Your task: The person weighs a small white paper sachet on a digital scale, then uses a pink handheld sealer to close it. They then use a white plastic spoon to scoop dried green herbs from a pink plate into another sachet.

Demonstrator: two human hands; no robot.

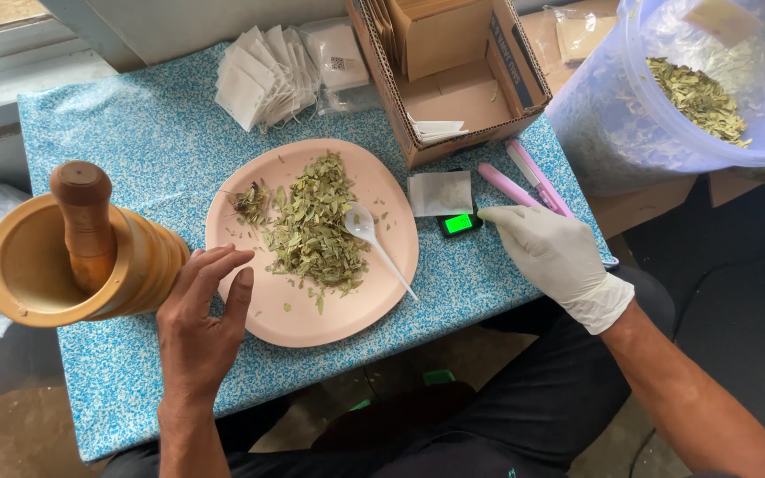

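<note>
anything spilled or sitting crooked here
The wooden mortar lies tipped on its side at the table edge, its pestle inside. A few dried green leaf bits lie scattered from the pile on the pink round plate.

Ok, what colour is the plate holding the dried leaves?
Pale pink plate, seen in the head view, beside the bare left hand.
</note>
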